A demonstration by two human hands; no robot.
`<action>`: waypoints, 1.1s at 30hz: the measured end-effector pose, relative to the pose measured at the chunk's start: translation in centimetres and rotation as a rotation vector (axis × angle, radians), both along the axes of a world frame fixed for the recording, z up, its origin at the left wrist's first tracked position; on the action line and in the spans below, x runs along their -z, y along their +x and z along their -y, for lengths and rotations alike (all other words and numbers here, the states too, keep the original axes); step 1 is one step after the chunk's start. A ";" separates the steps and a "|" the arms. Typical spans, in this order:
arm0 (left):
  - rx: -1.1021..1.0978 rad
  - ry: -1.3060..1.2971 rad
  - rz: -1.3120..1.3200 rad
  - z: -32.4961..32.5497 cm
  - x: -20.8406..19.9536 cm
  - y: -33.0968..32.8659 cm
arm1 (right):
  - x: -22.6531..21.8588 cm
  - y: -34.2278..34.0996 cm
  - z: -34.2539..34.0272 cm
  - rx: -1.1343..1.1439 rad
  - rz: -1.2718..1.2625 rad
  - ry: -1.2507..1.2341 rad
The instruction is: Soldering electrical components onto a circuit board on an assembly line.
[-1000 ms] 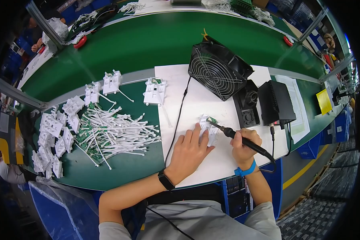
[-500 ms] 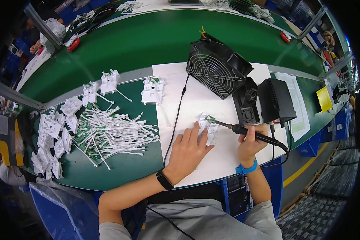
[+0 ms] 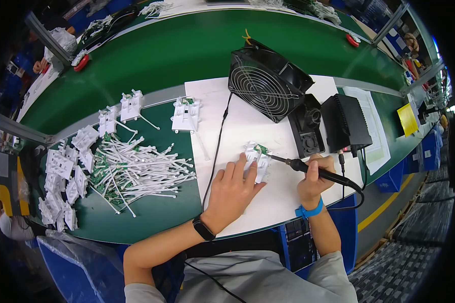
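Note:
My left hand (image 3: 231, 191) lies with its fingers stretched out, fingertips on a white plastic housing (image 3: 262, 170) on the white sheet. A small green circuit board (image 3: 262, 149) shows at the housing's far end. My right hand (image 3: 312, 186) is closed round the black handle of a soldering iron (image 3: 299, 165). Its thin metal tip points left, close to the board's right edge; whether it touches cannot be made out. Part of the housing is hidden under my left fingers.
Beyond the housing stand a black fan (image 3: 268, 86), an iron stand (image 3: 307, 139) and a black power unit (image 3: 346, 122). To the left lie a heap of white cables (image 3: 141, 171), several white housings (image 3: 60, 164) and another housing (image 3: 186, 117). A black cord (image 3: 218, 144) crosses the sheet.
The soldering iron's tip has drawn slightly back and to the right, from over the board to its edge. My left hand stays on the housing. The whole view has shifted a little.

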State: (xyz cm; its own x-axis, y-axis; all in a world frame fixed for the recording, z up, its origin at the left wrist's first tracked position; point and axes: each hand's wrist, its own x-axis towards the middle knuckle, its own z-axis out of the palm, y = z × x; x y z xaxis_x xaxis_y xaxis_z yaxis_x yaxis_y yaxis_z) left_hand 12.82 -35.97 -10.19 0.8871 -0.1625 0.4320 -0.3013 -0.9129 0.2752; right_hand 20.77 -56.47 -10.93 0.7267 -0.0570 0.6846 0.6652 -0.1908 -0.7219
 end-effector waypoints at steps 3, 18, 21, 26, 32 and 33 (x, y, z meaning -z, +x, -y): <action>0.004 -0.003 0.004 0.0 -0.1 0.0 | -0.2 -0.2 0.0 -0.003 -0.021 0.011; 0.002 -0.007 -0.004 0.0 -0.1 0.0 | 0.0 -0.2 -0.2 0.018 -0.009 -0.005; 0.001 -0.003 -0.014 0.0 -0.3 0.0 | 0.2 -0.3 0.0 0.012 -0.040 -0.012; 0.030 -0.011 0.017 -0.2 0.1 0.1 | 0.1 -0.3 -0.2 0.011 -0.028 -0.001; 0.009 -0.022 -0.026 -0.2 -0.4 0.1 | 0.1 0.1 -0.4 0.041 -0.022 -0.020; 0.012 -0.029 -0.028 -0.2 -0.4 0.1 | 0.1 0.2 -0.4 0.043 0.020 -0.048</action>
